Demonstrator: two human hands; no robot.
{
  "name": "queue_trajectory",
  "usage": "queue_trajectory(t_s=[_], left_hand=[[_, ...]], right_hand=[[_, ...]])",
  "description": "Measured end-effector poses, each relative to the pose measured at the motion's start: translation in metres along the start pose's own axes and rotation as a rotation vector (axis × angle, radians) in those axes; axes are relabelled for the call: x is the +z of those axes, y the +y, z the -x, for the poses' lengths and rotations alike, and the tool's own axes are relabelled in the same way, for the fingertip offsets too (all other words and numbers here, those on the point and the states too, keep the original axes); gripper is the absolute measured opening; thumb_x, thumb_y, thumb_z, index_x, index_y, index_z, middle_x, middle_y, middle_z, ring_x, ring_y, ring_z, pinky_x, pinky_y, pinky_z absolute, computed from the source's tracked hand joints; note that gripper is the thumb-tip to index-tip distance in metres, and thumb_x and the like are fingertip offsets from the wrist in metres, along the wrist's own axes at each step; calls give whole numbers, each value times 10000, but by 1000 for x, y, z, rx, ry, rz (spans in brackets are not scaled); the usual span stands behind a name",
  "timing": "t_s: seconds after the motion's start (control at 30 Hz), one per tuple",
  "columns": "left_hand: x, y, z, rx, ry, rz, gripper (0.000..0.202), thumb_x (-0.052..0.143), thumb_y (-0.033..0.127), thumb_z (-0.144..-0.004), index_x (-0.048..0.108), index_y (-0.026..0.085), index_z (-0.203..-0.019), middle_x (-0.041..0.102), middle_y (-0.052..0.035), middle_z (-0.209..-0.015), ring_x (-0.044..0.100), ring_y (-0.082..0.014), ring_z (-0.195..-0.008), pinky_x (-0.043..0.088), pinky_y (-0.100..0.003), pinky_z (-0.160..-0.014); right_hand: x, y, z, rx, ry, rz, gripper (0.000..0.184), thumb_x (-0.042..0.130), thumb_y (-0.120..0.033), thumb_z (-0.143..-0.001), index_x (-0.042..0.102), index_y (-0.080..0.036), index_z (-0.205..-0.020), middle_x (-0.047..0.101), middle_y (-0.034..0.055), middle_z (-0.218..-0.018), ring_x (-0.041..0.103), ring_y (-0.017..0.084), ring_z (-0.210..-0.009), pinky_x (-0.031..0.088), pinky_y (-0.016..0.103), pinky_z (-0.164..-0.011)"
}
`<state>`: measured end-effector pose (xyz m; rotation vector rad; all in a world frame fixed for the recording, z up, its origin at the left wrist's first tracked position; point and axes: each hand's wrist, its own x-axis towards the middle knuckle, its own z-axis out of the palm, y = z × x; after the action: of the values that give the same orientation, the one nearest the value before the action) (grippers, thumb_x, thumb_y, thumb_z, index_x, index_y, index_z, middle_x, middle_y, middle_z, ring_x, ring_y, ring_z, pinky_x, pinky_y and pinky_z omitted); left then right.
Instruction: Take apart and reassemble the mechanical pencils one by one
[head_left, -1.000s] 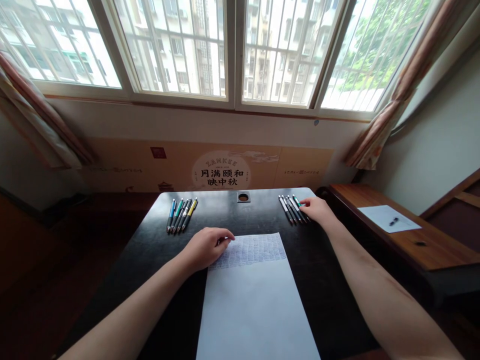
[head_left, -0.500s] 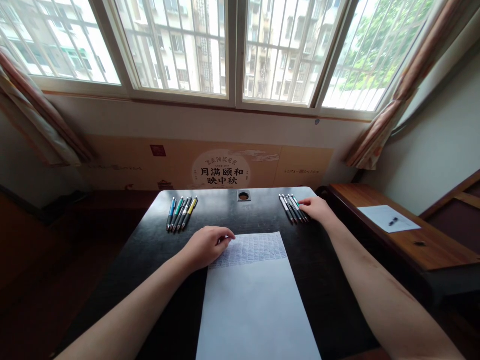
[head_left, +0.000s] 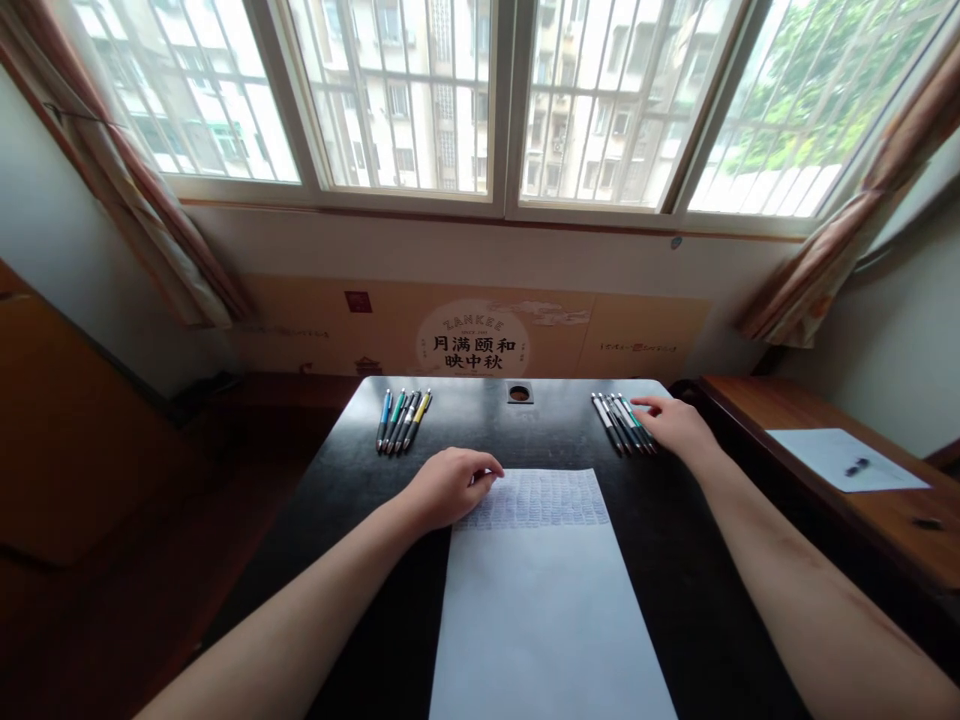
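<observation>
A long white sheet of paper (head_left: 547, 610) lies on the dark table, rows of blue handwriting across its far end. My left hand (head_left: 454, 487) rests on its far left corner, fingers curled and thumb near the index finger; whatever may be between them is hidden. At the far right, my right hand (head_left: 675, 428) has its index finger and thumb closed around a pen with a green part (head_left: 634, 420), the outermost of a row. Beside it lie several white-and-black pens (head_left: 609, 422), side by side.
Blue, green, dark and yellow pens (head_left: 403, 420) lie in a group at the far left of the black table (head_left: 360, 600). A square fitting with a round hole (head_left: 520, 393) sits at the back edge. On the right, a wooden desk (head_left: 739, 405) carries another paper (head_left: 836, 455) with small dark items.
The view has turned a little to the left, so everything appears further right. Both hands keep nearly the same places, the left on the paper and the right at the pens.
</observation>
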<state>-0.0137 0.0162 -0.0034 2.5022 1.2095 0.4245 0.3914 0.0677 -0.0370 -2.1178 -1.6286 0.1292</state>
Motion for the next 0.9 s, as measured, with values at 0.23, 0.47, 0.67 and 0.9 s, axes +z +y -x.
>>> queue_trajectory(t_s=[0.23, 0.47, 0.67, 0.9], left_hand=[[-3, 4, 2, -10, 0, 14, 256, 563, 206, -879, 784, 242, -1003, 785, -27, -1027, 719, -225, -941, 549, -295, -811], [0, 2, 3, 24, 1, -12, 266, 543, 207, -899, 778, 239, -1021, 782, -26, -1044, 717, -223, -948, 544, -305, -825], [-24, -22, 3, -166, 276, -213, 292, 480, 245, -937, 747, 229, -1054, 763, -43, -1070, 702, -230, -959, 531, -304, -822], [-67, -86, 12, -703, 419, -316, 295, 495, 306, -920, 725, 224, -1086, 720, -91, -1137, 666, -284, -1050, 510, -326, -844]], right_hand=[[10, 5, -3, -47, -25, 45, 311, 637, -416, -867, 805, -275, -1087, 761, 66, -895, 677, 237, -770, 468, 296, -666], [9, 4, -1, -75, 60, 36, 304, 620, -402, -859, 810, -270, -1056, 755, 62, -896, 674, 240, -786, 470, 299, -679], [2, -4, 7, -119, 276, -32, 334, 538, -363, -884, 790, -238, -1064, 753, 78, -985, 669, 253, -824, 482, 329, -743], [-6, -20, 18, -293, 487, -166, 332, 503, -334, -903, 773, -175, -1012, 763, 101, -970, 653, 236, -735, 490, 340, -776]])
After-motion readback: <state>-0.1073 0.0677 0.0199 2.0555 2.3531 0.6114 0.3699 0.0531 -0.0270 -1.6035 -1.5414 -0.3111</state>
